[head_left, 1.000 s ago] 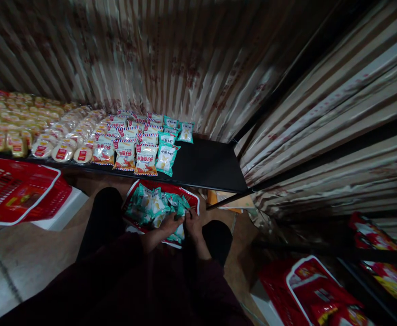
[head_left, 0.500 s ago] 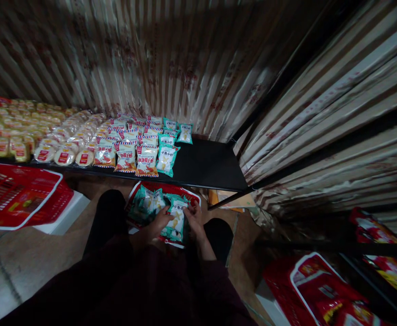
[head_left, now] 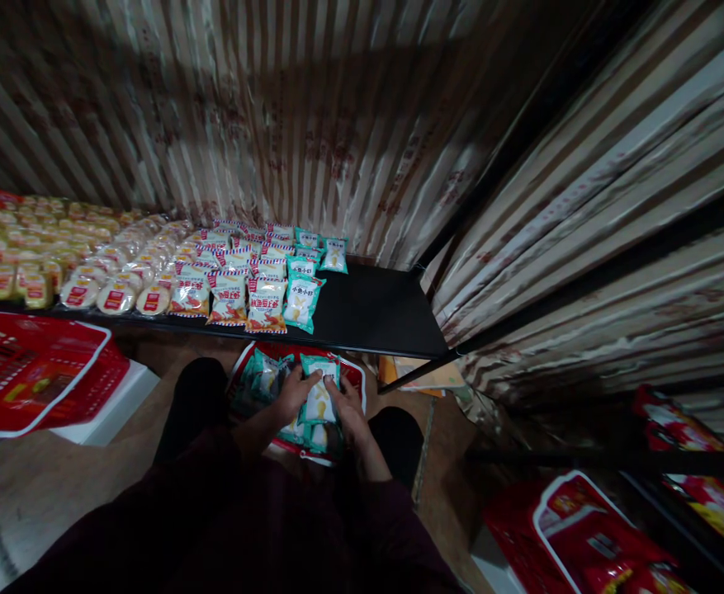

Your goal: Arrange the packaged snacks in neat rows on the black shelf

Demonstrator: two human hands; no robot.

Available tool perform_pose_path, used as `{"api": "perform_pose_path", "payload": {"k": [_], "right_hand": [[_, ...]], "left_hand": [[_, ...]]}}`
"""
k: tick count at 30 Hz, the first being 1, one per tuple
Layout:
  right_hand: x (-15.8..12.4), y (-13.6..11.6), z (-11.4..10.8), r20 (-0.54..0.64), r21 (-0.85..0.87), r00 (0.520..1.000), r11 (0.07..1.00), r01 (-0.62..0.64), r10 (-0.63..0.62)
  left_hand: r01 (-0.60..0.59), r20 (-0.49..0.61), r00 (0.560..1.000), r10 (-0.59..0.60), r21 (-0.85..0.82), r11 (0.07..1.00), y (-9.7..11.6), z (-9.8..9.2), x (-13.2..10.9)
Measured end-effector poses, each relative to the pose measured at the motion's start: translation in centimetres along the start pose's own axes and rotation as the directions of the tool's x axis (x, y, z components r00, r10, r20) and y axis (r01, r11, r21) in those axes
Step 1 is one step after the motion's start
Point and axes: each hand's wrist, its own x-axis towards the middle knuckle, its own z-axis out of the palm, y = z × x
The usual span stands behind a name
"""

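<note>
Between my knees lies a red bag [head_left: 358, 381] holding several teal-and-white snack packets [head_left: 268, 373]. Above its contents, one teal-and-white packet [head_left: 319, 404] is held upright between both hands. My left hand [head_left: 295, 394] grips its left edge, thumb on the front. My right hand [head_left: 347, 410] closes on its right side, fingers partly hidden. Ahead, a black shelf [head_left: 377, 309] bears a column of the same teal packets [head_left: 302, 302], with one more packet [head_left: 335, 255] beside it at the back.
Left of the teal column stand striped snack packets [head_left: 266, 305], round wrapped cakes [head_left: 115, 297] and yellow packs [head_left: 36, 286]. Red bags lie at left [head_left: 33, 371] and lower right [head_left: 590, 528]. A black shelf leg [head_left: 417, 369] slants near my right knee. Corrugated sheeting [head_left: 337, 124] rises behind.
The held packet has turned more upright and its front shows more fully. Both hands have shifted slightly around it. The whole view has moved a little, so the shelf appears lower.
</note>
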Motion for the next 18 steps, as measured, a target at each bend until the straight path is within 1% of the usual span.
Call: {"api": "perform_pose_path", "payload": {"k": [2, 4, 6, 8, 10, 13, 16, 18], "right_hand": [[-0.1, -0.3, 0.2, 0.005, 0.047, 1.0, 0.998, -0.03, 0.029], [-0.4, -0.4, 0.3, 0.074, 0.086, 0.996, 0.995, -0.045, 0.039], [-0.7, -0.2, 0.4, 0.166, 0.089, 0.986, 0.996, -0.028, 0.013], [-0.9, 0.1, 0.5, 0.206, 0.073, 0.978, 0.997, 0.009, -0.024], [-0.8, 0.3, 0.6, 0.18, 0.065, 0.982, 0.997, 0.04, -0.051], [-0.5, 0.4, 0.8, 0.138, 0.069, 0.989, 0.996, 0.048, -0.057], [-0.5, 0.1, 1.0, 0.13, 0.08, 0.991, 0.996, 0.031, -0.041], [-0.8, -0.1, 1.1, 0.146, 0.119, 0.989, 0.993, -0.002, -0.015]], "left_hand": [[-0.03, -0.091, 0.995, 0.031, 0.007, 1.0, -0.1, 0.0, 0.3], [-0.034, -0.145, 0.989, 0.036, 0.014, 0.999, -0.2, -0.2, 0.6], [-0.02, -0.158, 0.987, 0.021, 0.012, 1.0, -0.1, -0.5, 0.6], [-0.006, -0.165, 0.986, 0.008, 0.012, 1.0, 0.0, -0.9, 0.7], [0.007, -0.178, 0.984, -0.005, 0.012, 1.0, 0.2, -1.2, 0.7], [0.024, -0.186, 0.982, -0.021, 0.015, 1.0, 0.5, -1.5, 0.9], [0.021, -0.193, 0.981, -0.014, 0.034, 0.999, 0.7, -1.8, 1.1], [0.007, -0.205, 0.979, 0.006, 0.062, 0.998, 0.8, -1.9, 1.2]]}}
